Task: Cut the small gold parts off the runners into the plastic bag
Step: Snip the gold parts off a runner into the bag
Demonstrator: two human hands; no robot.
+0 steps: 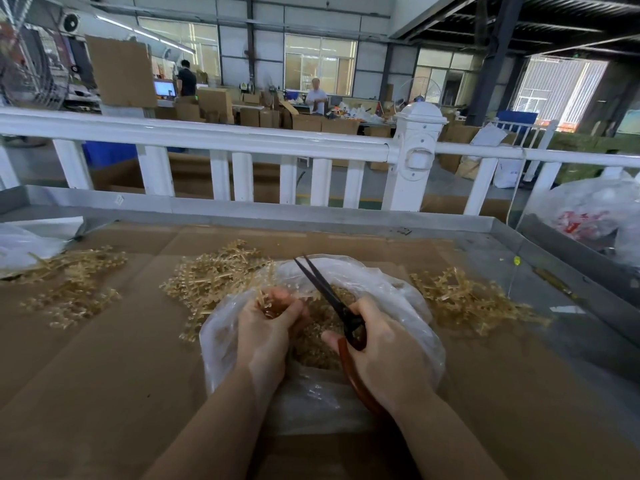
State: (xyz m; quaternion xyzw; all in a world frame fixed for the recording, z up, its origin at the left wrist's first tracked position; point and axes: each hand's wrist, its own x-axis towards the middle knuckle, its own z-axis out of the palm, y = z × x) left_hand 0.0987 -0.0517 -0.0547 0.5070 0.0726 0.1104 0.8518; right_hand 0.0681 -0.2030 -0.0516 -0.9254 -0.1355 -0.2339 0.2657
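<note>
A clear plastic bag (408, 296) lies open on the cardboard in front of me, with a heap of small gold parts (315, 348) inside it. My left hand (266, 327) grips a gold runner (263, 299) over the bag's mouth. My right hand (384, 351) holds black scissors (325, 292) by their red-brown handles, blades slightly apart and pointing away from me, just right of the runner.
Piles of gold runners lie on the cardboard-covered table: one behind the bag (214, 271), one at the left (72, 285), one at the right (464, 299). A white railing (221, 136) runs along the far edge. Another plastic bag (595, 213) sits at the far right.
</note>
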